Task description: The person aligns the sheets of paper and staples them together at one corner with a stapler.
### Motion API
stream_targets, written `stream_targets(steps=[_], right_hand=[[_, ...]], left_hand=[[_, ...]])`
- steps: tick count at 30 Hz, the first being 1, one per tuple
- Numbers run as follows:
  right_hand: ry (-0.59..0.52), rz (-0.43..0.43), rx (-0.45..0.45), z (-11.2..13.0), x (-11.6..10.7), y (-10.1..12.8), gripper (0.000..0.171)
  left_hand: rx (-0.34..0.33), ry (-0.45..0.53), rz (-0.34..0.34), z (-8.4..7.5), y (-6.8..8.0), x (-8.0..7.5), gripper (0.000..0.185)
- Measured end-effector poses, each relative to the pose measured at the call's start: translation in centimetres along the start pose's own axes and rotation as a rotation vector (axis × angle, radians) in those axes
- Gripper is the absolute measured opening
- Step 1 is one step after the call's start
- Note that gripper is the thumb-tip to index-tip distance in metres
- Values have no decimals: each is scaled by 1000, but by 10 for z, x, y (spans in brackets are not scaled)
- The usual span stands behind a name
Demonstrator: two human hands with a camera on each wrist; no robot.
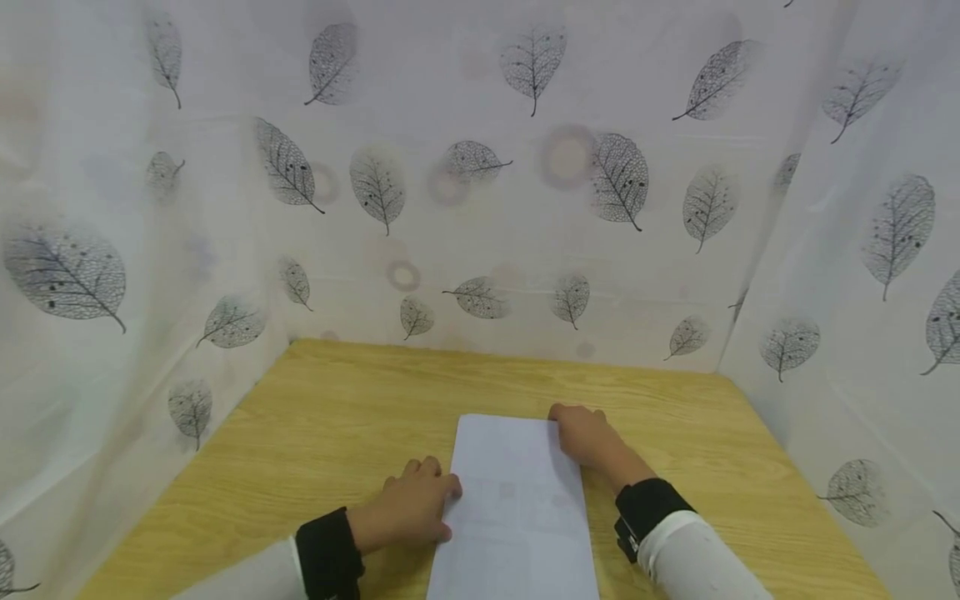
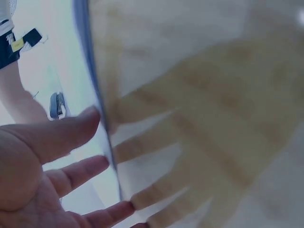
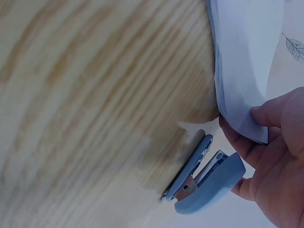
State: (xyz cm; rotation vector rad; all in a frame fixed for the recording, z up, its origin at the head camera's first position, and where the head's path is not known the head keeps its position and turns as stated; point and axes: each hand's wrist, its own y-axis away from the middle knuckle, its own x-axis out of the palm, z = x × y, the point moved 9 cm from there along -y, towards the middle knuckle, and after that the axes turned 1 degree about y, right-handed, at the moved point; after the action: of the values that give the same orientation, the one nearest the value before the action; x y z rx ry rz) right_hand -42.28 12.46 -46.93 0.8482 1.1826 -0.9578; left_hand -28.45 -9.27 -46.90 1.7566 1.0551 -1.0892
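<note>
A stack of white paper sheets [image 1: 517,508] lies lengthwise on the table in the head view. My left hand [image 1: 408,507] is at its left edge; in the left wrist view the thumb [image 2: 71,135] and fairly straight fingers touch the paper's edge. At the far right corner my right hand [image 1: 592,442] pinches the sheets, thumb [image 3: 268,114] on one face and fingers behind. Close by that hand is a grey-blue stapler [image 3: 209,183], its arms spread apart. Whether a finger touches the stapler I cannot tell. In the head view the stapler does not show.
The wooden table [image 1: 345,400] extends on both sides of the paper. Pale sheeting with a leaf print [image 1: 480,250] encloses its back and sides. Dark bands [image 1: 651,508] circle both wrists.
</note>
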Motion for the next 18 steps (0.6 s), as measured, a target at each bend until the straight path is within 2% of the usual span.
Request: stream_targets(steps=[8, 11, 13, 16, 18], right_hand=[[-21, -4, 49, -6, 4, -1, 29], [-31, -7, 48, -6, 4, 0, 29], [-30, -7, 38, -4, 4, 1, 28], [-25, -11, 34, -3, 3, 1, 28], [-18, -18, 26, -3, 4, 1, 27]], left_hand=[[-64, -67, 209, -2, -25, -6, 36], [-87, -127, 246, -12, -37, -14, 37], [-85, -161, 210, -21, -47, -24, 43], [-39, -182, 84, -42, -73, -36, 48], [10, -182, 11, -56, -93, -39, 54]])
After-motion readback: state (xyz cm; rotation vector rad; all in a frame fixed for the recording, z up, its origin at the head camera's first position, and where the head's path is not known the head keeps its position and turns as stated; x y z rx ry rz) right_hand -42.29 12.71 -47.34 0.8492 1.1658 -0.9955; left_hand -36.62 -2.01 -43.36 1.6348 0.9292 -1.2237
